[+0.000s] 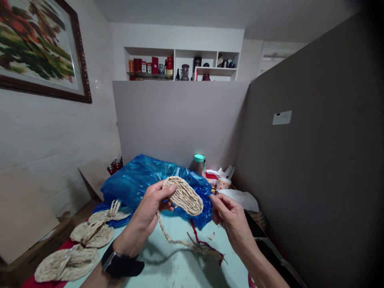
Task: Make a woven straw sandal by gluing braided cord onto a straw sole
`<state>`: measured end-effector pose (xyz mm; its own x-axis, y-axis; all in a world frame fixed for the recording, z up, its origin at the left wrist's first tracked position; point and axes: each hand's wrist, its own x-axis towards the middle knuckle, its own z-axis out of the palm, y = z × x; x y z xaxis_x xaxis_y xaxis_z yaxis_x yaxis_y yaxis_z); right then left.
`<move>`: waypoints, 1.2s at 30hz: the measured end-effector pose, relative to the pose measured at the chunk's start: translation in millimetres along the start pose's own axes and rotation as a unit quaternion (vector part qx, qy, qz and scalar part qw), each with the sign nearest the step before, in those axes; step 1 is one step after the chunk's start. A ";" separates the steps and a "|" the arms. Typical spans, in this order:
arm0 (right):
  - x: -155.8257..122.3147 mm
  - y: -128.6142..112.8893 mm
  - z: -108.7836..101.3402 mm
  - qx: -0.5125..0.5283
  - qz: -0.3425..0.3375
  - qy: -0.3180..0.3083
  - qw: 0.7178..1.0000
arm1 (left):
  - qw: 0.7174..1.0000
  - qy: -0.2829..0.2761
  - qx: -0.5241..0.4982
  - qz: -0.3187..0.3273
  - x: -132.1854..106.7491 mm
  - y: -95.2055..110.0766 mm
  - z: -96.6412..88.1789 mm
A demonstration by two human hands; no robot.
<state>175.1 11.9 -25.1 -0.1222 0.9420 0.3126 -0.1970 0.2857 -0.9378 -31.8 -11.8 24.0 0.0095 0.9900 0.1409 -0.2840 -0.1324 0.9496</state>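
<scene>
A small oval sole of braided straw (188, 199) is tilted up above the pale table. My left hand (153, 202) grips its left end, thumb on top and fingers beneath. From the sole a braided straw cord (168, 239) trails down and ends in loose strands on the table. Just right of the sole, my right hand (227, 209) is closed in a pinch, apart from it; whatever is between the fingertips is too small to make out. A dark red cord (195, 233) lies below, partly under the straw strands.
Straw sandals lie at left, the nearest one (66, 264) on red cloth. Behind my hands spreads a large blue plastic bag (129, 182). A green-lidded bottle (199, 165) and a paper cup (223, 183) stand at the back right. Grey partitions (180, 120) enclose the pale table (165, 274).
</scene>
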 end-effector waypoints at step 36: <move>-17.6 -24.7 12.7 0.006 -0.015 -0.034 0.999 | 0.999 0.027 -0.015 0.017 -13.5 -14.8 24.0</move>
<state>169.8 -13.9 -5.5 -0.1824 0.9189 0.3497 -0.2124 0.3104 -0.9266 -4.7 -24.4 14.8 -0.0525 0.9864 0.1557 -0.3117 -0.1643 0.9359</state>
